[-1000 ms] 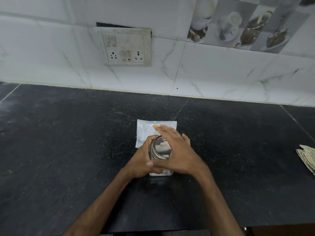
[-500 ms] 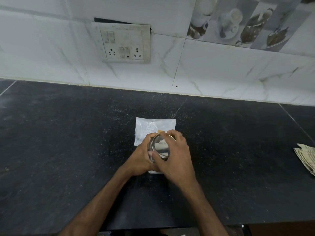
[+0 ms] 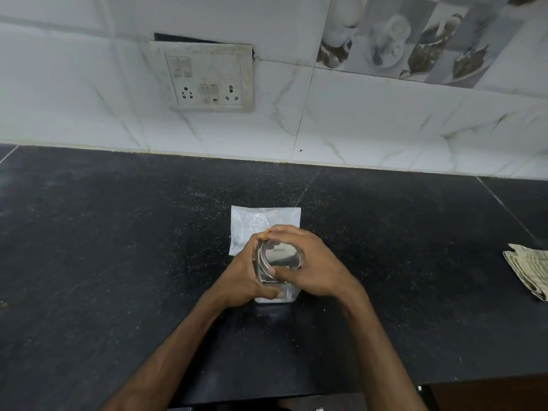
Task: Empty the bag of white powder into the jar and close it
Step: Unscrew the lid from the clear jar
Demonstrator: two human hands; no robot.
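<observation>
We're looking at the jar (image 3: 277, 292) standing upright on the black stone bench (image 3: 118, 262), centre of view, near the front edge. Clear body, and only its lower part is showing below the hands; it looks pale inside, but we can't tell the fill level. The shiny metal lid (image 3: 280, 256) is sitting on top of the jar mouth. Whether it's fully seated, we can't tell.

Our left hand (image 3: 246, 277) is wrapping the jar body from the left, grip closed around it, thumb lying across the front. Our right hand (image 3: 314, 265) is coming over from the right, grip clamping the lid rim, fingers curling over the far edge and thumb pressing on the near side.

The flat clear plastic bag (image 3: 261, 221) is lying on the bench directly behind the jar, its near edge hidden by the hands. It's looking flattened. White specks are scattered on the bench around it.

Further out: a folded cloth (image 3: 530, 271) is lying at the right edge of the bench, well apart from the jar. A white switch-and-socket plate (image 3: 207, 75) is hanging on the tiled wall (image 3: 355, 114) behind.
</observation>
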